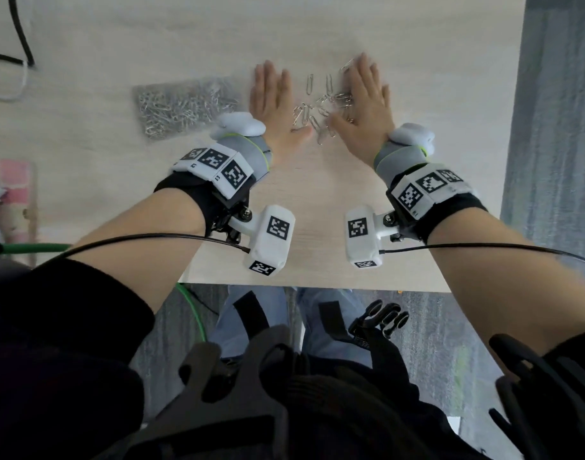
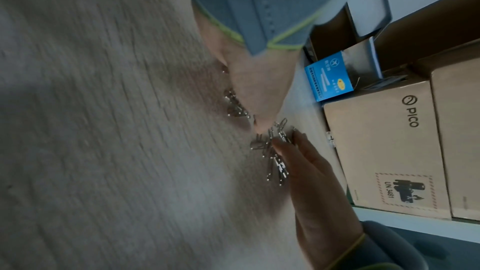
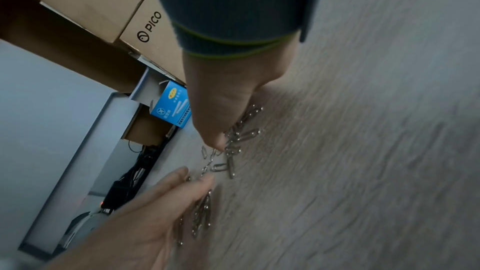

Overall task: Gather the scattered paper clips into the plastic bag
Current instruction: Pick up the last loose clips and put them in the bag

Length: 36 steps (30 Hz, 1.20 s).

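Note:
Several silver paper clips (image 1: 319,109) lie scattered on the pale wooden table (image 1: 317,227). My left hand (image 1: 269,91) rests on the table just left of them, fingers straight and together. Just right of them rests my right hand (image 1: 364,91), also with straight fingers, touching some clips. A clear plastic bag (image 1: 185,106) holding many clips lies flat to the left of my left hand. In the left wrist view the clips (image 2: 275,151) sit between my left hand (image 2: 255,93) and my right hand (image 2: 311,182). The right wrist view shows the clips (image 3: 233,145) between my right hand (image 3: 221,106) and my left hand (image 3: 155,202).
A black cable (image 1: 22,34) and a white cord (image 1: 17,91) lie at the table's far left. A pink item (image 1: 14,180) sits at the left edge. Beyond the table stand cardboard boxes (image 2: 384,151) and a small blue box (image 2: 328,77). The table's right edge (image 1: 513,127) is close to my right hand.

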Each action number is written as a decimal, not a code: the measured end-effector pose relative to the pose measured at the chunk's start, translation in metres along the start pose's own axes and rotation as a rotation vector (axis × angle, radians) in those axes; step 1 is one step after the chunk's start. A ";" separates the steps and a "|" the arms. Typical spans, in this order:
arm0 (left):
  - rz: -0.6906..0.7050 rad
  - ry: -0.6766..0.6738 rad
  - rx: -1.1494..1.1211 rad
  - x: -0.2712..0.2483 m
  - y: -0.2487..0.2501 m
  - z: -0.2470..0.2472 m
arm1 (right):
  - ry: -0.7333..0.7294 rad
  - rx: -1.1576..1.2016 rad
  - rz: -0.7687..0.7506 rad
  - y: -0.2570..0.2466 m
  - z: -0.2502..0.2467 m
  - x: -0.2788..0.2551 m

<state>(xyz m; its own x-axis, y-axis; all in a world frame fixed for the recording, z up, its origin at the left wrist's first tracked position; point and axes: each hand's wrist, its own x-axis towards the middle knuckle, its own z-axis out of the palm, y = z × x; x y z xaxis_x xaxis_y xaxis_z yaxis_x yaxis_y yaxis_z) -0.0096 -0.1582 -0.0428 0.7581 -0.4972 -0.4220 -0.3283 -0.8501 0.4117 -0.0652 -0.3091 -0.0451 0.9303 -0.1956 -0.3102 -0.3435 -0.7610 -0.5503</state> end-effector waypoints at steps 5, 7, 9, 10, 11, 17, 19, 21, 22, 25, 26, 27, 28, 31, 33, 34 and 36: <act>0.010 0.035 0.017 -0.002 0.011 0.017 | -0.105 -0.111 -0.128 0.012 -0.001 -0.011; 0.018 0.025 0.013 -0.002 0.019 0.023 | -0.125 -0.118 -0.171 0.012 0.003 -0.020; 0.022 0.028 -0.026 -0.003 0.028 0.026 | -0.140 -0.087 -0.223 0.014 0.006 -0.027; 0.032 0.028 -0.058 -0.004 0.031 0.026 | -0.138 -0.049 -0.245 0.015 0.007 -0.029; 0.050 0.020 -0.095 -0.005 0.033 0.025 | -0.124 -0.003 -0.257 0.016 0.007 -0.030; 0.100 0.151 -0.156 -0.011 0.020 0.008 | -0.009 -0.041 -0.199 0.015 -0.009 -0.012; 0.048 0.202 -0.054 -0.014 0.015 0.000 | -0.050 -0.092 -0.174 0.012 -0.012 -0.003; -0.020 0.193 -0.079 -0.015 0.008 -0.003 | -0.097 -0.149 -0.167 0.008 -0.013 0.003; -0.050 0.184 -0.137 -0.015 0.005 -0.002 | -0.095 -0.161 -0.175 0.008 -0.013 0.004; -0.109 0.205 -0.279 -0.014 0.003 0.002 | -0.013 -0.116 -0.218 0.010 -0.015 -0.001; -0.117 0.217 -0.314 -0.013 0.004 0.003 | 0.014 -0.088 -0.233 0.011 -0.014 -0.004; -0.119 0.225 -0.335 -0.012 0.006 0.005 | 0.030 -0.060 -0.238 0.012 -0.012 -0.007; -0.118 0.231 -0.350 -0.012 0.007 0.006 | 0.039 -0.036 -0.233 0.014 -0.011 -0.009; -0.093 0.226 -0.371 -0.009 0.012 0.009 | 0.051 0.036 -0.203 0.014 -0.007 -0.016; -0.060 0.236 -0.376 -0.008 0.014 0.006 | 0.087 0.106 -0.199 0.015 -0.008 -0.023; -0.028 0.236 -0.354 -0.008 0.014 0.004 | 0.114 0.145 -0.192 0.017 -0.008 -0.025; 0.048 0.199 -0.256 -0.008 0.013 -0.001 | 0.148 0.208 -0.137 0.023 -0.009 -0.031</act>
<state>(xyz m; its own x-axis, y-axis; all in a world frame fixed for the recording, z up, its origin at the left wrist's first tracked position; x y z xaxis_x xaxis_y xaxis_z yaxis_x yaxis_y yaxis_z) -0.0193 -0.1647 -0.0333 0.8490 -0.4701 -0.2415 -0.2330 -0.7431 0.6274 -0.1008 -0.3262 -0.0407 0.9734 -0.1991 -0.1137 -0.2177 -0.6464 -0.7313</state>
